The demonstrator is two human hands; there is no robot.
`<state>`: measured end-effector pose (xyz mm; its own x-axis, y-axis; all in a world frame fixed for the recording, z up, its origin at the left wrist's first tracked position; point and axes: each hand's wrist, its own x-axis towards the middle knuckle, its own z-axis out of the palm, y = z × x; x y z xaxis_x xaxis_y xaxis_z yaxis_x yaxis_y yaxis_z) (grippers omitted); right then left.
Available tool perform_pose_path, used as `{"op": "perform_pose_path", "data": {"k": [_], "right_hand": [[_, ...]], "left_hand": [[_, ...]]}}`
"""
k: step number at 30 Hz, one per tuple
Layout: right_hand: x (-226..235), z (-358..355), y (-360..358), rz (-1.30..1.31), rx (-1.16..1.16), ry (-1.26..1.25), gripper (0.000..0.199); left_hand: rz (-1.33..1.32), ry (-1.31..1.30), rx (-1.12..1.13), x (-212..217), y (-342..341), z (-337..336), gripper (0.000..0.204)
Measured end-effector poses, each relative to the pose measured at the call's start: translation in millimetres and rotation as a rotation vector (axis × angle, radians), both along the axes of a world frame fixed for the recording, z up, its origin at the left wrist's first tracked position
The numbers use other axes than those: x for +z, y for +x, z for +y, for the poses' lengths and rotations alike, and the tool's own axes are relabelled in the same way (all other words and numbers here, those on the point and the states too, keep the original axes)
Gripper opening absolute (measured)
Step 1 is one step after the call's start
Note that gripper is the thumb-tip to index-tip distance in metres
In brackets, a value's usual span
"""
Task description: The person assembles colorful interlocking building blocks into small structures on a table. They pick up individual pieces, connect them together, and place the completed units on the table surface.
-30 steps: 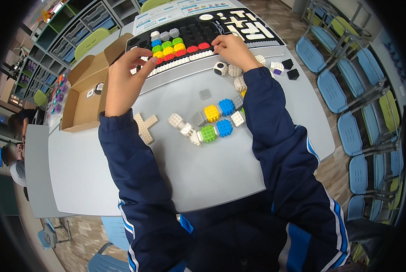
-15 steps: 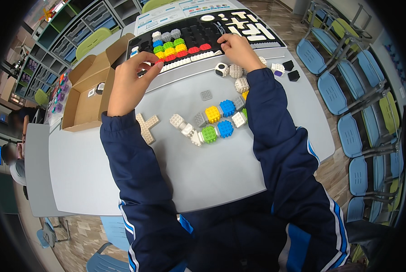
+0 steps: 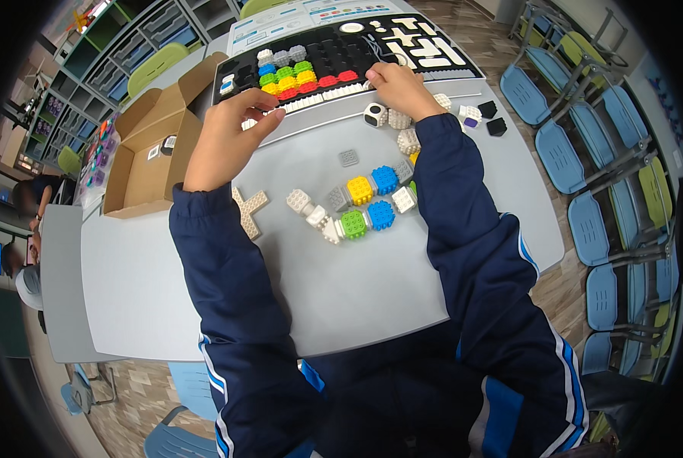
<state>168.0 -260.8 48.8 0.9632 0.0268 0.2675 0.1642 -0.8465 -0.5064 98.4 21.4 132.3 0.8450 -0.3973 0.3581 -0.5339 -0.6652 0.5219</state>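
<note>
White row is lining the tray's near edge between hands; left hand is gaping, thumb apart; right hand's grip: cannot tell.

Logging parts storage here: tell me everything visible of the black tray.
The black tray looks rigid, with moulded recesses, dark ones showing mid-tray. It sits at the table's far side. Coloured blocks fill rows left of centre; white shapes show at right. The left hand and right hand are at its near edge; contact is unclear.

Blue-and-white paper sheet: print too small for you.
Brown cardboard box: white label you cannot read.
</note>
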Motion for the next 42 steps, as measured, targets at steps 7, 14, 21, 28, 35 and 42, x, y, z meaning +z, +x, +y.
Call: {"op": "perform_pose_path", "data": {"k": [7,14,21,28,35,42], "right_hand": [[-12,-5,12,-0.002,0.044,0.116,0.027],[-10,-3,10,0.028,0.070,0.149,0.022],[-14,-5,12,-0.015,0.083,0.102,0.022],[4,-14,5,-0.141,0.117,0.172,0.021],[121,-7,-95,-0.585,0.466,0.404,0.024],[119,1,-139,-0.132,0.599,0.059,0.026]], "left_hand": [[0.033,0.008,-0.006,2,-2,-2,0.026],[0.050,0.035,-0.012,0,-2,-1,0.027],[0.041,0.042,-0.023,-2,0,0,0.027],[0.066,0.031,-0.037,-9,5,-1,0.028],[0.110,0.119,-0.093,-13,1,-11,0.027],[0.247,0.237,-0.259,-55,5,-52,0.035]]}}
